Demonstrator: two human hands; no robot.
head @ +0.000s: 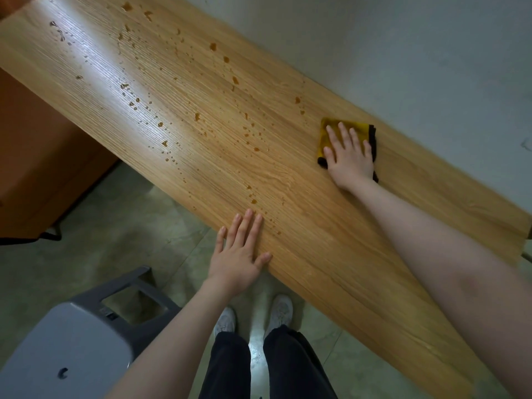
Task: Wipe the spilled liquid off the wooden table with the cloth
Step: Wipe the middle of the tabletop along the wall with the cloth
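A long wooden table runs diagonally along a pale wall. Brown droplets of spilled liquid are scattered over its left and middle parts, with a few drops near the front edge. A folded yellow cloth with a dark border lies near the wall side of the table. My right hand presses flat on the cloth, fingers spread. My left hand rests flat on the table's front edge, holding nothing.
A grey plastic stool stands on the tiled floor at lower left. An orange-brown cabinet sits under the table's left end. My legs and pale shoes are beside the front edge.
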